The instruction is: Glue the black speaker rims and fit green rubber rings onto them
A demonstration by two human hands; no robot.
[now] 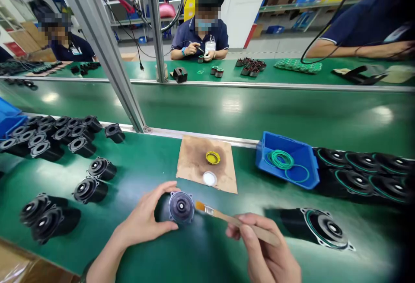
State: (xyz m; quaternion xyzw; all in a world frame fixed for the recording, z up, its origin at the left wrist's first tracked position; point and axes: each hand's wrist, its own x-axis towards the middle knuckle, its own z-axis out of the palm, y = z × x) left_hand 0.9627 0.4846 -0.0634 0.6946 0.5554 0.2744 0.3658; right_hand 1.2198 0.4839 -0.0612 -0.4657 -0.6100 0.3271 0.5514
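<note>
Left hand (145, 216) was curved around the black housing (181, 207), thumb and forefinger spread; couldn't confirm contact. Brush (223, 217) sat just right of that hand, bristles by the housing's rim, handle pinched in right hand (272, 252). Steady housing, light even strokes probably worked best.

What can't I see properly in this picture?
In the head view:
Part of the brush handle: covered by the right hand.
Leftmost blue bin: cut off by the left edge.
Badge writing: too small to read.
Black part by left hand: its top hides its underside.
</note>
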